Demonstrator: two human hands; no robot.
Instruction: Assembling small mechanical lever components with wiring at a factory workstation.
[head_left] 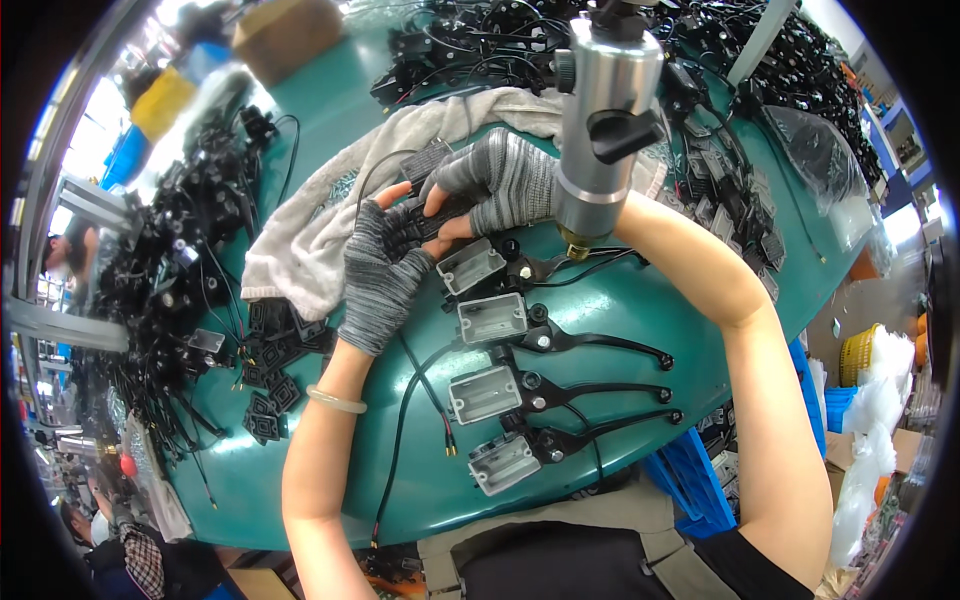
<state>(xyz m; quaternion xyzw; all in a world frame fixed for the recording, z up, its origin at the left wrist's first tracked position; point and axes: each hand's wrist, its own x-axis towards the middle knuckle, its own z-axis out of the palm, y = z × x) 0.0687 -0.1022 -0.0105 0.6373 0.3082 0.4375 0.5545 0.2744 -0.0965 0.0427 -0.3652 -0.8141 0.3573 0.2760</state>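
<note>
My left hand (378, 280), in a striped grey fingerless glove, is curled around a small black rectangular piece (452, 212), partly hidden by fingers. From the right, my gloved right hand (500, 185) reaches over and pinches the same piece with thumb and fingers. Another dark ridged block (425, 165) shows just beyond the fingers. Below the hands lies a column of black brake levers with open grey rectangular reservoirs: the top reservoir (472, 267) is nearest my fingers, and a lower brake lever (600, 392) points right.
A metal cylinder tool (612, 120) hangs over the bench beside my right wrist. A rolled pale towel (300, 240) curves behind the hands. Black parts and cables (150, 290) pile up left, more (710, 170) at the right. A blue crate (695, 480) stands by the bench's front edge.
</note>
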